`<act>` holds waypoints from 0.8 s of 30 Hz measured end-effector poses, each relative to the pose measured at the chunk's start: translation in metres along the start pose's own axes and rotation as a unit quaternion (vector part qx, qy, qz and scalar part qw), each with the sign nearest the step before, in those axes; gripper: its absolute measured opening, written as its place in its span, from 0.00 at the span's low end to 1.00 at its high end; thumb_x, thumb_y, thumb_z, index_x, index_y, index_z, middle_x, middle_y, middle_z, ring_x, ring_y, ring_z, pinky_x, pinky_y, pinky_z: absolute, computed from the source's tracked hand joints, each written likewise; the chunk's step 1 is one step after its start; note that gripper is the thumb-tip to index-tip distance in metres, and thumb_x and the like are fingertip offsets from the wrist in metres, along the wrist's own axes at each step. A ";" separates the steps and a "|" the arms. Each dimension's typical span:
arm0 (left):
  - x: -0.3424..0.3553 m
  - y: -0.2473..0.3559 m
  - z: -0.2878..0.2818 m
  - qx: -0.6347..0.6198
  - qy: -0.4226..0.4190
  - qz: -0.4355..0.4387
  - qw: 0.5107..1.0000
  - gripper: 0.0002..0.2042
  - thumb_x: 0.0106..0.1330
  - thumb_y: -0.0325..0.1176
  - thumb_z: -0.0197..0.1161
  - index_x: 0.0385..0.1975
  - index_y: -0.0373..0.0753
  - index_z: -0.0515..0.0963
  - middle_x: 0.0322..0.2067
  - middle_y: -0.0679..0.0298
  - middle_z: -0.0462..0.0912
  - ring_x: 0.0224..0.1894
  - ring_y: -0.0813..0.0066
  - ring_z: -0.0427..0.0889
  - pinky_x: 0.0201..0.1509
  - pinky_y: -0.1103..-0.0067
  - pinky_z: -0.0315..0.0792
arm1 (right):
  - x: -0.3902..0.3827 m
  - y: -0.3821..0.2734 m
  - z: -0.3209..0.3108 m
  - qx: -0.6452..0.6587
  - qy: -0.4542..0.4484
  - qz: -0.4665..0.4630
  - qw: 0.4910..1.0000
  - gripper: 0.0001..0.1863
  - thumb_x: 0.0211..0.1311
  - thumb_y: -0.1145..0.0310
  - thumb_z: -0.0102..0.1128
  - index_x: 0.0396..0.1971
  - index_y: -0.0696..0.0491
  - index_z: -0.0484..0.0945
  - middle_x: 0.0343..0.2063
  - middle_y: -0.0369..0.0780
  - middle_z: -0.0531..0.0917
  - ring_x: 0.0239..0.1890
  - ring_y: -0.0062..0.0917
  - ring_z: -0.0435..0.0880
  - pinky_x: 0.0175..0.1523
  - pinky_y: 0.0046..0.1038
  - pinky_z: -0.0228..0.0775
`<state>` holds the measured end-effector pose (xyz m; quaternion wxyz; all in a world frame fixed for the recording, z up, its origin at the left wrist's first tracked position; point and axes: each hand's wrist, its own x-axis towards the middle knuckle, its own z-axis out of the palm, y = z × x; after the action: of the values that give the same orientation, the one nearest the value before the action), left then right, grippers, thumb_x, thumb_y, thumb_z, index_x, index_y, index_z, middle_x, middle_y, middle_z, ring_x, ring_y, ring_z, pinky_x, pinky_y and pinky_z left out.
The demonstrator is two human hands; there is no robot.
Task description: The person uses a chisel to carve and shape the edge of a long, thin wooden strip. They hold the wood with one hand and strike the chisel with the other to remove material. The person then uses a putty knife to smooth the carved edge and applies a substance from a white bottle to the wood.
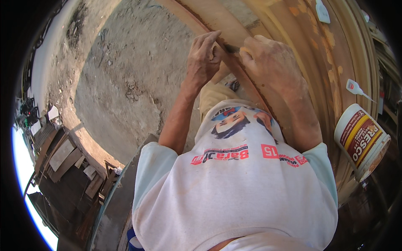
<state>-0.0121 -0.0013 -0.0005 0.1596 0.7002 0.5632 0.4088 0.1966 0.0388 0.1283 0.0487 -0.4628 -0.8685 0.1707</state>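
Note:
My left hand (pixel 203 58) has its fingers curled on the reddish-brown edge of a wooden board (pixel 247 83), near the top middle. Just right of it, my right hand (pixel 270 62) is bent over the same edge, its fingers closed on a small dark, thin tool (pixel 232 48) lying against the wood; its exact shape is mostly hidden. Long curved wooden panels (pixel 326 67) with yellowish filler patches extend to the right, beside and beyond both hands. My shirt and trousers are directly below the board.
Two white nozzle bottles (pixel 322 11) (pixel 353 87) rest on the wood at right. A white, maroon and yellow bucket (pixel 360 138) stands near my right arm. Dusty concrete ground (pixel 117 75) spreads left, with piled boards and scrap (pixel 67 159) at far left.

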 end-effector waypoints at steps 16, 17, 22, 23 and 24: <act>-0.008 0.003 0.018 -0.098 -0.006 0.022 0.995 0.14 0.61 0.21 0.69 0.47 0.36 0.83 0.42 0.51 0.87 0.54 0.46 0.86 0.70 0.52 0.75 | 0.048 -0.037 -0.026 0.045 0.011 -0.102 0.994 0.19 0.79 0.59 0.55 0.57 0.58 0.76 0.40 0.54 0.89 0.46 0.48 0.91 0.52 0.47 0.83; -0.003 0.007 0.021 -0.120 0.000 0.024 0.992 0.14 0.62 0.21 0.70 0.47 0.36 0.83 0.42 0.50 0.87 0.53 0.46 0.86 0.70 0.51 0.74 | 0.046 -0.048 -0.062 0.079 0.062 -0.105 0.989 0.23 0.79 0.59 0.56 0.65 0.57 0.73 0.45 0.55 0.88 0.50 0.48 0.90 0.55 0.47 0.82; -0.010 0.018 0.008 -0.154 -0.017 -0.030 0.987 0.14 0.64 0.23 0.70 0.49 0.36 0.82 0.44 0.51 0.87 0.51 0.47 0.86 0.69 0.52 0.75 | 0.070 -0.063 -0.026 0.142 0.143 -0.133 0.970 0.21 0.81 0.55 0.52 0.56 0.58 0.76 0.40 0.54 0.89 0.46 0.48 0.91 0.53 0.48 0.82; -0.001 0.021 0.012 -0.165 -0.037 -0.012 0.986 0.14 0.65 0.23 0.70 0.50 0.36 0.82 0.44 0.51 0.87 0.51 0.47 0.86 0.68 0.53 0.75 | 0.072 -0.057 -0.021 0.129 0.164 -0.118 0.971 0.21 0.81 0.54 0.51 0.52 0.59 0.78 0.37 0.53 0.89 0.44 0.48 0.91 0.51 0.48 0.82; -0.007 0.010 0.018 -0.138 -0.046 0.000 0.989 0.14 0.65 0.24 0.70 0.50 0.36 0.81 0.45 0.51 0.87 0.51 0.46 0.86 0.67 0.53 0.76 | 0.078 -0.052 -0.003 0.133 0.176 -0.124 0.967 0.22 0.82 0.53 0.50 0.48 0.59 0.79 0.35 0.52 0.89 0.42 0.48 0.91 0.50 0.49 0.83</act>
<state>0.0074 -0.0064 -0.0073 0.2809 0.6895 0.4932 0.4498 0.1126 0.0767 0.1427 0.2829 -0.3632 -0.8665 0.1928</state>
